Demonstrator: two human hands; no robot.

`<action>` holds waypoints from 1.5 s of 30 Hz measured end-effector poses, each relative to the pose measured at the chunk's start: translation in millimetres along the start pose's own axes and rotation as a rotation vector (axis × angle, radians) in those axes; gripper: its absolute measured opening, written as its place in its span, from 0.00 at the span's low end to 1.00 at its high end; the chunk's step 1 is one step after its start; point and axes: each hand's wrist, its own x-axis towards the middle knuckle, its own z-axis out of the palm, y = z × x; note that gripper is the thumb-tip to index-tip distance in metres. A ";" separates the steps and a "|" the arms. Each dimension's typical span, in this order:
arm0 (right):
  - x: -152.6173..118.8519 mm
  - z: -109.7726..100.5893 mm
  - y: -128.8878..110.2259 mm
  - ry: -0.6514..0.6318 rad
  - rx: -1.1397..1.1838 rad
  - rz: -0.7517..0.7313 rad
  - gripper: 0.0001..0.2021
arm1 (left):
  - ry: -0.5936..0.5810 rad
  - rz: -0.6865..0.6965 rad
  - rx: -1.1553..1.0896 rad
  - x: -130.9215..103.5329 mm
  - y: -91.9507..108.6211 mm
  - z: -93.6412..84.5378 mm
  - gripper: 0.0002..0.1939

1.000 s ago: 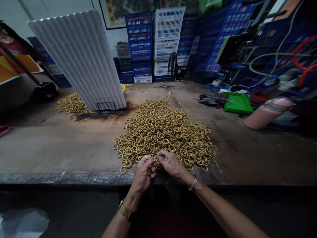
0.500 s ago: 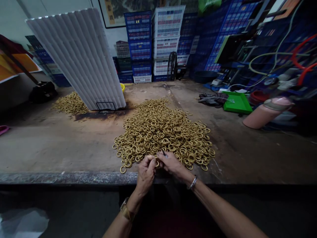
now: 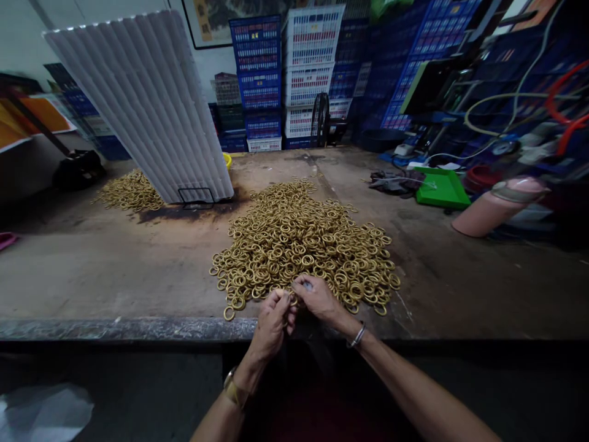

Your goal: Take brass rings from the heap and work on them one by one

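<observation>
A wide heap of brass-coloured rings [image 3: 304,233] lies on the table in front of me. At its near edge my left hand [image 3: 272,322] is closed, pinching one brass ring [image 3: 293,299] between thumb and forefinger. My right hand [image 3: 319,301] is closed just to the right, its fingertips up against that ring. A small slim tool with a bluish-grey part [image 3: 307,286] shows between the right fingers; most of it is hidden, so its kind is unclear.
A tall white ribbed panel [image 3: 142,104] leans in a black wire stand, beside a second ring pile [image 3: 131,191]. Rightward are a green tray [image 3: 442,187], a grey cloth [image 3: 396,182] and a pink cylinder [image 3: 499,207]. Stacked crates [image 3: 260,80] stand behind. The table edge [image 3: 138,329] is near me.
My right hand has turned slightly, and the dark tip that stuck up from its fingers no longer shows. The left fingers have shifted a little around the ring.
</observation>
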 end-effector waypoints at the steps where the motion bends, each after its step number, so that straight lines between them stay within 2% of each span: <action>1: 0.0 -0.7 1.0 0.012 -0.013 -0.004 0.10 | 0.002 0.003 -0.008 -0.1 0.0 0.2 0.18; 5: -3.9 -3.6 4.6 0.060 -0.221 -0.083 0.10 | 0.017 0.044 -0.020 0.8 -1.2 0.0 0.17; 11: -15.2 -3.0 5.6 -0.083 -0.547 -0.238 0.06 | 0.051 0.104 0.040 4.3 -5.1 -3.3 0.17; 17: -15.3 -0.5 3.9 -0.165 -0.622 -0.234 0.07 | 0.028 0.138 0.093 6.2 -6.7 -6.8 0.16; 21: -9.6 -2.4 5.2 -0.222 -0.676 -0.153 0.07 | 0.055 0.129 0.127 0.1 -4.8 -6.5 0.16; 25: 0.3 -4.1 5.5 -0.164 -0.796 -0.077 0.09 | 0.006 0.088 -0.013 -9.5 2.9 -3.1 0.15; 28: 11.5 0.5 -1.4 -0.098 -0.797 -0.121 0.09 | -0.018 0.019 -0.229 -10.3 7.4 -4.0 0.15; 31: 26.3 9.7 -11.2 -0.039 -0.766 -0.195 0.10 | 0.019 0.000 -0.350 -6.7 7.4 -10.5 0.15; 35: 43.5 22.1 -16.0 -0.042 -0.800 -0.273 0.13 | 0.071 -0.017 -0.420 -4.1 5.5 -21.1 0.12; 38: 48.6 27.2 -12.7 -0.063 -0.842 -0.279 0.10 | 0.069 -0.050 -0.461 -4.2 5.5 -25.8 0.10; 42: 49.3 24.6 -6.4 -0.055 -0.821 -0.278 0.08 | 0.022 -0.086 -0.526 -2.6 6.4 -28.0 0.10; 45: 50.1 16.9 -1.9 0.015 -0.721 -0.288 0.07 | -0.002 -0.083 -0.539 0.2 6.4 -26.5 0.12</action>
